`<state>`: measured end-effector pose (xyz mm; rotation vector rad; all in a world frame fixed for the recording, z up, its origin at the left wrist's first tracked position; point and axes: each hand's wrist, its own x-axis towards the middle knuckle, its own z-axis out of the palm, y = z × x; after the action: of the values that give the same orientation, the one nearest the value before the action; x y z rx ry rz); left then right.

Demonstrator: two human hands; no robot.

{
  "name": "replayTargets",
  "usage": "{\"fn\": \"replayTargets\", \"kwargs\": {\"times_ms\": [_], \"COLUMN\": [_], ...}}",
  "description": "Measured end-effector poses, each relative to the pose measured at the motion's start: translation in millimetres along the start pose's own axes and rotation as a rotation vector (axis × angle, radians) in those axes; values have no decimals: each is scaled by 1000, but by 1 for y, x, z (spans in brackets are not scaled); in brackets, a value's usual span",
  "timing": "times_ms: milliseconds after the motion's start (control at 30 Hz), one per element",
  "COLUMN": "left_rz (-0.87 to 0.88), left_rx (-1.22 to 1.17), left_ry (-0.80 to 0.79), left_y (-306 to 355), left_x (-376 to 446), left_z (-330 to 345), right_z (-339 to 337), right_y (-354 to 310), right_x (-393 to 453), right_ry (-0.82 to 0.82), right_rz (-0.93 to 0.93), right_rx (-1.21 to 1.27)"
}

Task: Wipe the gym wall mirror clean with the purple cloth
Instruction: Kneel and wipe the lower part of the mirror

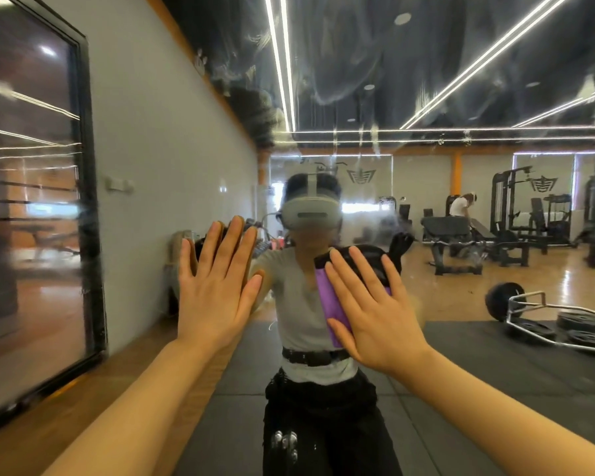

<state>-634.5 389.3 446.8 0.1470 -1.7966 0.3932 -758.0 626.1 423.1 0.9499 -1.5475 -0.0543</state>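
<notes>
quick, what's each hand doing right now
Left hand: open, flat against the mirror, holding nothing.
Right hand: open, straight fingers pressing the purple cloth to the mirror.

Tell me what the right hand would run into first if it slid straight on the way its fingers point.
The right hand lies flat on the purple cloth against the mirror, fingers pointing up and slightly left. That way looks free: only smeared glass ahead, as far as this view shows.

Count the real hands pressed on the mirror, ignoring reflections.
2. The left hand lies flat on the mirror, bare, left of centre. The right hand presses the purple cloth against the glass, right of centre.
</notes>
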Motion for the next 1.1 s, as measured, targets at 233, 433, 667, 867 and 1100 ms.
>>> {"fn": "replayTargets", "kwargs": {"times_ms": [233,433,667,867,1100], "left_rz": [4,14,18,23,24], "left_rx": [19,25,31,55,70], "left_ry": [16,30,28,47,31], "left_y": [2,0,-1,0,0], "left_x": [1,0,0,0,0], "left_z": [1,3,2,4,5], "right_z": [-26,-37,-16,-31,-30], "right_y": [47,61,16,59,62], "right_x": [89,139,60,113,120], "right_ry": [27,44,35,39,102], "right_rz": [29,143,150,193,354], "right_rx": [3,30,44,30,105]}}
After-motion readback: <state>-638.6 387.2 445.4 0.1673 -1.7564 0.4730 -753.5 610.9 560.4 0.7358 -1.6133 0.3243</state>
